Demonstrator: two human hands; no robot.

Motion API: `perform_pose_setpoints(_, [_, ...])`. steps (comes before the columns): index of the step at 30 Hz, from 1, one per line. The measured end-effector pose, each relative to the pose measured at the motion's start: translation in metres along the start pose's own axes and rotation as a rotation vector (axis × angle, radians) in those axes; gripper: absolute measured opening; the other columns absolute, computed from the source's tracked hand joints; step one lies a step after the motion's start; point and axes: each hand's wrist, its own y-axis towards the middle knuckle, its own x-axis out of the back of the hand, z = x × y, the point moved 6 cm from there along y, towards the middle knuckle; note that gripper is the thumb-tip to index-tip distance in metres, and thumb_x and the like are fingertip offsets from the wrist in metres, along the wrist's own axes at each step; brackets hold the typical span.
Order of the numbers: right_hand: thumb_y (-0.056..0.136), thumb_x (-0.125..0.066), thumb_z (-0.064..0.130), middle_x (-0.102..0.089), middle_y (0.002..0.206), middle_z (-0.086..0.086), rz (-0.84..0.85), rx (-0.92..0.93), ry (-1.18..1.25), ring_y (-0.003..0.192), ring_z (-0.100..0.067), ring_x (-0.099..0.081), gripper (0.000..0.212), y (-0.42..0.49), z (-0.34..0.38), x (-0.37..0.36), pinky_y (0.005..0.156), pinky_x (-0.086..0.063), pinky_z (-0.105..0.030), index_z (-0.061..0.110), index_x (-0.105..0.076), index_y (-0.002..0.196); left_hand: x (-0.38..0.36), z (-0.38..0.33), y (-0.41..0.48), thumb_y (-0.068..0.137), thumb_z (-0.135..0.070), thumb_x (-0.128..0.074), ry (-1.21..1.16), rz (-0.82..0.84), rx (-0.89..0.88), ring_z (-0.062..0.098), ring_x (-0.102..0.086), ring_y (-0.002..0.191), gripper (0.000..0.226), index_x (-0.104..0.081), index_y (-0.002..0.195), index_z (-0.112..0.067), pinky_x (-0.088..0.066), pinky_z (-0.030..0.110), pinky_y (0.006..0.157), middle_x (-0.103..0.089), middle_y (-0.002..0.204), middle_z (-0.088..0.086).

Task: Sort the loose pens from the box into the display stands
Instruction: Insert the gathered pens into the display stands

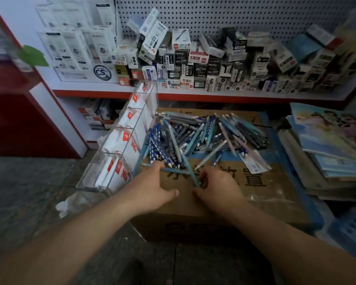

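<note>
A heap of loose pens (203, 134), mostly blue, teal and grey, lies on top of a closed cardboard box (275, 182). A clear acrylic display stand (119, 145) with several compartments holding white and red cards leans against the box's left side. My left hand (150, 190) reaches to the heap's near edge, thumb spread, fingertips touching a light-blue pen (173, 171) that lies crosswise. My right hand (218, 188) is beside it, fingers curled round the lower end of a teal pen (188, 167) that slants up into the heap.
A red-edged shelf (193, 95) behind the box carries many small pen cartons under a pegboard. Notebooks (327, 151) are stacked on the right, above a blue plastic crate (353, 229). A crumpled plastic bag (70, 204) lies on the floor by the stand.
</note>
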Motion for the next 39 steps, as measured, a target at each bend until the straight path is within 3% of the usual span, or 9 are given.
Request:
perform_pose_setpoints(3, [0.085, -0.079, 0.03, -0.064, 0.089, 0.01, -0.01, -0.077, 0.135, 0.083, -0.008, -0.063, 0.017, 0.003, -0.009, 0.006, 0.069, -0.056, -0.027, 0.027, -0.065, 0.096, 0.004, -0.006, 0.001, 0.089, -0.048, -0.071, -0.072, -0.033, 0.005, 0.018, -0.068, 0.101, 0.052, -0.047, 0.133, -0.033, -0.059, 0.044, 0.089, -0.063, 0.109, -0.007])
perform_pose_setpoints(7, [0.086, -0.08, 0.027, -0.068, 0.086, 0.01, -0.054, -0.063, 0.378, 0.078, -0.004, -0.064, 0.015, -0.013, -0.006, 0.02, 0.058, -0.047, -0.016, 0.028, -0.066, 0.089, -0.001, -0.016, 0.005, 0.096, -0.041, -0.066, -0.248, -0.012, -0.042, 0.007, -0.062, 0.099, 0.036, -0.062, 0.127, -0.023, -0.052, 0.025, 0.082, -0.065, 0.112, -0.009])
perform_pose_setpoints(9, [0.085, -0.081, 0.023, -0.07, 0.085, 0.007, 0.008, 0.012, 0.433, 0.076, -0.004, -0.066, 0.014, -0.028, 0.005, 0.02, 0.059, -0.051, -0.017, 0.028, -0.068, 0.089, -0.008, -0.022, 0.003, 0.098, -0.034, -0.064, -0.475, 0.072, -0.05, 0.012, -0.068, 0.103, 0.026, -0.068, 0.121, -0.021, -0.056, 0.034, 0.094, -0.072, 0.111, -0.005])
perform_pose_setpoints(13, [0.084, -0.081, 0.026, -0.072, 0.083, 0.008, 0.146, 0.129, 0.441, 0.074, -0.001, -0.066, 0.011, -0.045, 0.022, 0.015, 0.063, -0.051, -0.014, 0.028, -0.071, 0.09, -0.013, -0.02, -0.002, 0.102, -0.02, -0.059, -0.799, 0.162, 0.071, 0.019, -0.077, 0.092, 0.015, -0.068, 0.112, -0.012, -0.062, 0.039, 0.084, -0.077, 0.105, 0.008])
perform_pose_setpoints(17, [0.091, -0.072, 0.035, -0.068, 0.09, 0.01, 0.065, 0.132, 0.229, 0.084, -0.002, -0.063, 0.007, -0.021, 0.019, 0.02, 0.072, -0.053, -0.018, 0.032, -0.071, 0.097, -0.008, -0.005, -0.002, 0.106, -0.018, -0.05, -0.82, 0.117, 0.144, 0.027, -0.076, 0.092, 0.014, -0.059, 0.114, -0.011, -0.062, 0.045, 0.084, -0.075, 0.103, 0.014])
perform_pose_setpoints(23, [0.088, -0.07, 0.053, -0.059, 0.106, 0.004, -0.056, 0.135, -0.109, 0.104, -0.014, -0.055, 0.029, 0.036, 0.015, 0.003, 0.086, -0.056, -0.035, 0.033, -0.07, 0.108, -0.007, 0.009, -0.002, 0.104, -0.013, -0.053, -0.711, 0.074, 0.141, 0.02, -0.074, 0.094, 0.009, -0.06, 0.108, -0.016, -0.062, 0.04, 0.082, -0.073, 0.104, 0.01])
perform_pose_setpoints(30, [0.092, -0.07, 0.04, -0.055, 0.103, 0.007, -0.006, 0.218, -0.172, 0.106, -0.014, -0.05, 0.014, 0.037, 0.032, -0.001, 0.093, -0.048, -0.034, 0.029, -0.068, 0.101, 0.006, 0.007, 0.002, 0.103, -0.011, -0.054, -0.692, 0.007, 0.101, 0.013, -0.074, 0.083, 0.013, -0.062, 0.112, -0.016, -0.056, 0.024, 0.063, -0.073, 0.102, 0.008])
perform_pose_setpoints(35, [0.095, -0.069, 0.031, -0.068, 0.084, 0.003, 0.035, 0.16, 0.31, 0.065, -0.002, -0.06, 0.009, 0.013, 0.023, 0.038, 0.058, -0.048, -0.017, 0.024, -0.069, 0.09, 0.014, -0.002, 0.002, 0.103, -0.012, -0.054, -0.656, -0.058, -0.02, 0.015, -0.074, 0.085, 0.012, -0.063, 0.109, -0.015, -0.06, 0.028, 0.073, -0.073, 0.099, 0.007])
perform_pose_setpoints(39, [0.097, -0.065, 0.03, -0.074, 0.091, -0.008, -0.08, 0.026, 0.71, 0.074, -0.024, -0.064, 0.017, 0.008, 0.002, 0.062, 0.07, -0.052, -0.036, 0.014, -0.072, 0.095, 0.019, -0.007, 0.003, 0.104, -0.013, -0.054, -0.62, -0.104, -0.1, 0.007, -0.074, 0.084, 0.013, -0.064, 0.11, -0.018, -0.058, 0.023, 0.079, -0.074, 0.097, 0.0])
